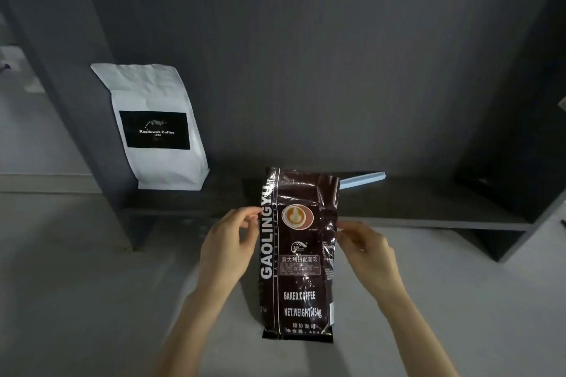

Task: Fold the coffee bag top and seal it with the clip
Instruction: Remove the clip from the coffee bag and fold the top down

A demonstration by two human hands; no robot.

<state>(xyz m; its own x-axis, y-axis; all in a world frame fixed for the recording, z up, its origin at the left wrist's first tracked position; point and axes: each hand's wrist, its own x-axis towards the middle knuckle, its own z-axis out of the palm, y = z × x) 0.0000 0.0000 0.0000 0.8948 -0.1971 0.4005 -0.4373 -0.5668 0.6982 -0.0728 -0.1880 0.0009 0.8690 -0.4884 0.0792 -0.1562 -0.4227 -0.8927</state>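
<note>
Both hands' fingers point(255, 210) pinch the brown coffee bag point(298, 254) at its side edges; the foil looks crinkly, slippery, best gripped higher.

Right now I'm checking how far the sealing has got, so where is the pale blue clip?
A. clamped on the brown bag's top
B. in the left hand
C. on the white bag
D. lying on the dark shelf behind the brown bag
D: the pale blue clip lies on the dark shelf behind the brown bag, and neither hand touches it.

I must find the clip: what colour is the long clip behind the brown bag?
Pale blue; the clip shows in the head view.
</note>
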